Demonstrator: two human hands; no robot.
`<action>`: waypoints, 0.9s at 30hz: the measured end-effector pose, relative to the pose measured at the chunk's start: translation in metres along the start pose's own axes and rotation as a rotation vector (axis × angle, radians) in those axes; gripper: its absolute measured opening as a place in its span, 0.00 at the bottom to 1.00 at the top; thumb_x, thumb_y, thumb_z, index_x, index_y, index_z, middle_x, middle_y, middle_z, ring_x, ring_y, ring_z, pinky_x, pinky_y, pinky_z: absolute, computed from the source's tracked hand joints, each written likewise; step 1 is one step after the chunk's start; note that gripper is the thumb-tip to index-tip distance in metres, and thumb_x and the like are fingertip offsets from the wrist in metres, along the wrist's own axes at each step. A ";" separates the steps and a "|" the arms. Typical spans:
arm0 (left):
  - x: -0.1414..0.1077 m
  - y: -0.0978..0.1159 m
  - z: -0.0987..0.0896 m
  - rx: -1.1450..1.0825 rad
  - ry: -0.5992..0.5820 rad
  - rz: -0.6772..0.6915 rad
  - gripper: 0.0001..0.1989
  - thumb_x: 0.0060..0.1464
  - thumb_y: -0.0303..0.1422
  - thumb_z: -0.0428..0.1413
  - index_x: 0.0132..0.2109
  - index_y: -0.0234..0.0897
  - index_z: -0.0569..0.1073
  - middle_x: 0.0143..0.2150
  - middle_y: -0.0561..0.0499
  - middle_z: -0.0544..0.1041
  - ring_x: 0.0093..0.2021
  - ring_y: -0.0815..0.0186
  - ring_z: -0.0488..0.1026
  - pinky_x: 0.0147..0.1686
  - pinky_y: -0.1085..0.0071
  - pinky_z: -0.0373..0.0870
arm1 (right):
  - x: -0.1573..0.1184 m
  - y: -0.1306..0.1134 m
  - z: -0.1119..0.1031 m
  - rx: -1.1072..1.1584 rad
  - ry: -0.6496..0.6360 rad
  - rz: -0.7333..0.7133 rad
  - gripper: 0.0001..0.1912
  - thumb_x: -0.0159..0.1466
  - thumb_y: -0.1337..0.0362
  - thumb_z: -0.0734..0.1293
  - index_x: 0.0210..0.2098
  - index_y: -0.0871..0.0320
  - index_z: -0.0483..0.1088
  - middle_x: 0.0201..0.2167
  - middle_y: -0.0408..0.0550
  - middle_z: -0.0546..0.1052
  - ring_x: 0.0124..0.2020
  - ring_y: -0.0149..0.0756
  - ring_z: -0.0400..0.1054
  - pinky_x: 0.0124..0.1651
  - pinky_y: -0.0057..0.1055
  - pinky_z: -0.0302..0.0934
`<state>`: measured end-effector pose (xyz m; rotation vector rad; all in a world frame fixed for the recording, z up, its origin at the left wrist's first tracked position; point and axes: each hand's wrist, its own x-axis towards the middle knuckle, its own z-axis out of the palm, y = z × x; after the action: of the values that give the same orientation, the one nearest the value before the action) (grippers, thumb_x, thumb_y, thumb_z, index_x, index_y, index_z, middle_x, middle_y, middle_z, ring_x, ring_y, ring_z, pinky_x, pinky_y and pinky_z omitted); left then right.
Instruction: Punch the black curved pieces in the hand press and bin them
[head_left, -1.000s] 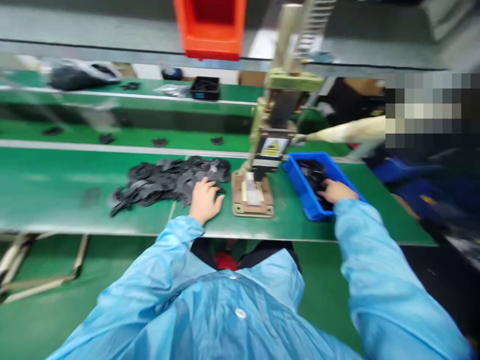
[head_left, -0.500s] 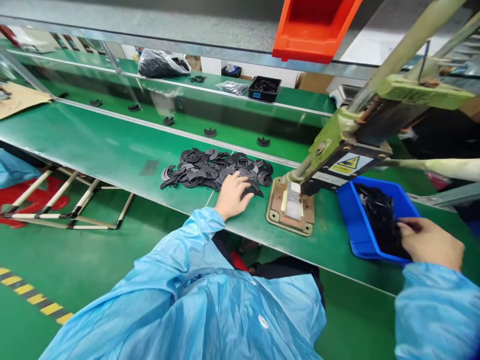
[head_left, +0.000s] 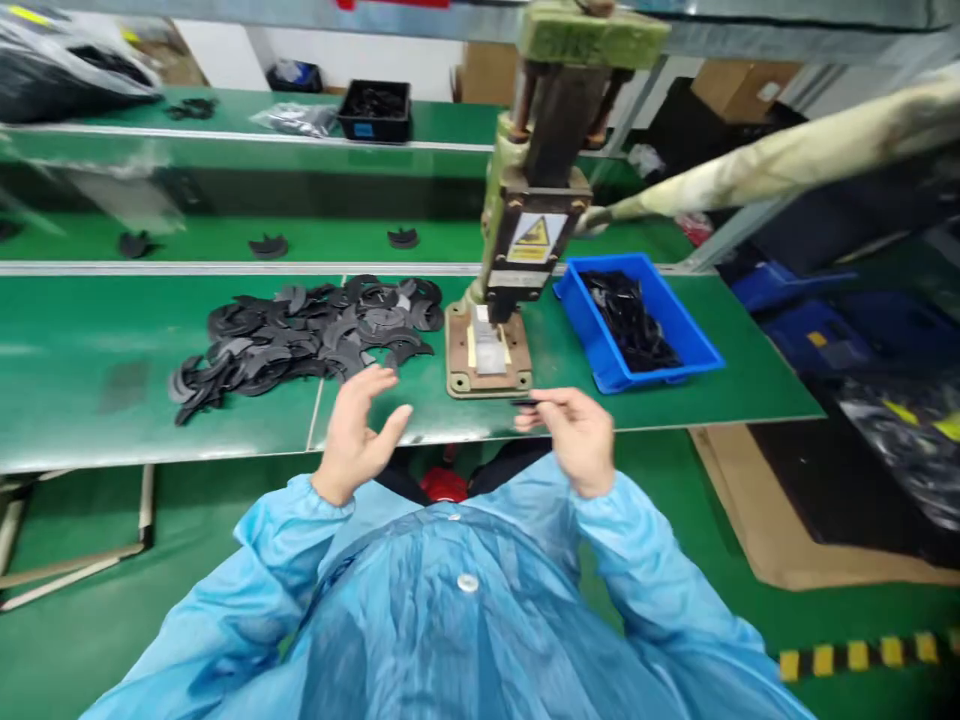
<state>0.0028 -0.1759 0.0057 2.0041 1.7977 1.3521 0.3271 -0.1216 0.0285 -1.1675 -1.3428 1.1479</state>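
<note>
My left hand [head_left: 358, 440] is raised at the bench's front edge, thumb and fingers apart with nothing visible between them. Just beyond it lies a heap of black crescent-shaped parts [head_left: 262, 365]. A thin black part [head_left: 523, 402] is pinched between the thumb and fingers of my right hand [head_left: 576, 435]; its full shape is hidden. Between the two hands, slightly farther back, stands a green hand press [head_left: 536, 130] with a small pale fixture [head_left: 490, 350] on its base. To the press's right, a blue bin [head_left: 611, 380] holds black parts [head_left: 637, 325].
Several crescent parts sit spaced out on the green strip [head_left: 330, 240] behind the metal rail. A black bin [head_left: 375, 130] stands on the far bench. The press's padded lever [head_left: 750, 185] reaches over the right side. Flat cardboard [head_left: 772, 550] lies at lower right.
My view has turned right. My right hand has left the blue bin and come to the press's front with a thin black part. My left hand has drawn back from the heap.
</note>
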 end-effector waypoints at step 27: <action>-0.007 0.070 0.030 -0.459 -0.338 -0.015 0.10 0.69 0.42 0.63 0.51 0.44 0.83 0.46 0.46 0.86 0.46 0.58 0.83 0.50 0.59 0.79 | -0.028 0.013 0.038 0.151 -0.299 0.024 0.25 0.67 0.39 0.71 0.50 0.52 0.81 0.31 0.45 0.84 0.30 0.34 0.79 0.38 0.37 0.80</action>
<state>0.0754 -0.1884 0.0275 1.8251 1.2239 1.1953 0.2916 -0.1497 0.0104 -0.9318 -1.4377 1.4583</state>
